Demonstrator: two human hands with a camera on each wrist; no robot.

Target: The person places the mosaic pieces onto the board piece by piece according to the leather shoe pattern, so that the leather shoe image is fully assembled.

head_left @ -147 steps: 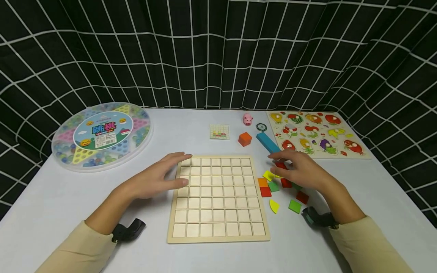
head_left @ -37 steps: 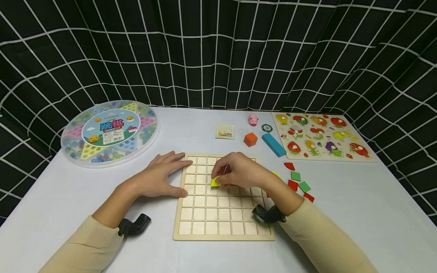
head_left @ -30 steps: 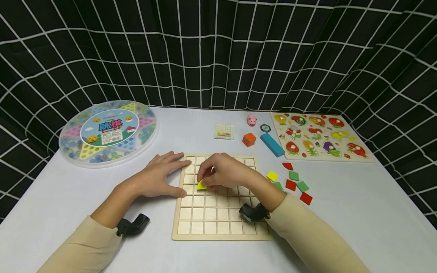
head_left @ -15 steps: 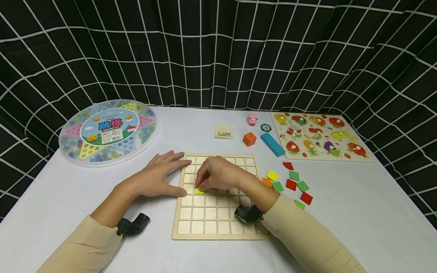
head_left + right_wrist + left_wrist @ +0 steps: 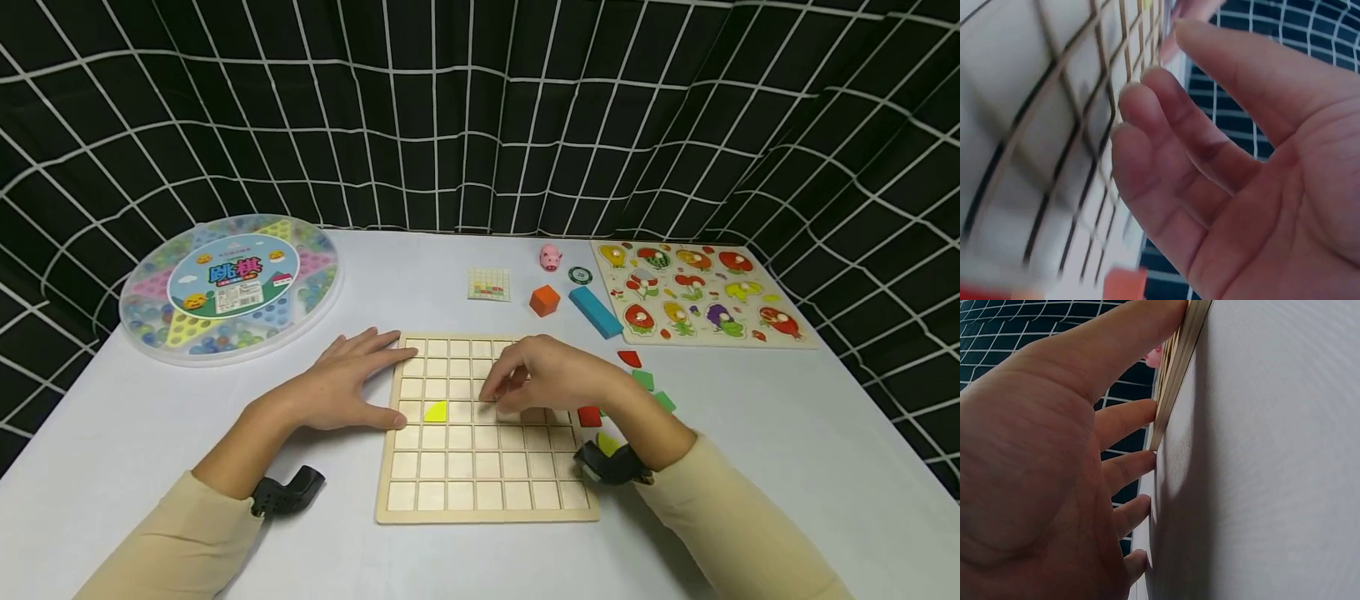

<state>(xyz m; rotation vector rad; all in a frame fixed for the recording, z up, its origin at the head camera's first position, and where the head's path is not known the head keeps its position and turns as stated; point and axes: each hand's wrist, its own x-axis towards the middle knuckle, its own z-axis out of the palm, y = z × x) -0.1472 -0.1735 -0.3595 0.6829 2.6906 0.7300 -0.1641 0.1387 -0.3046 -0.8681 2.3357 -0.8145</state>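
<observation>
Yellow piece [image 5: 436,412] sits in the board [image 5: 487,516], second column from left. I've got the left hand [image 5: 337,385] relaxed against it, right hand [image 5: 553,372] loose, gripping nothing, above. Box [image 5: 232,277] reads 跳棋, chip [image 5: 580,275] says 20.

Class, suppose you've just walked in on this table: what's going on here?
A person is working with a pale wooden grid board. Their left hand touches its left edge, while their right hand is over the board, holding nothing. A yellow quarter-circle tile lies in the second column from the left, the only tile visible on the board, though the right hand hides some cells. Green square tiles and other pieces lie to the right.
</observation>
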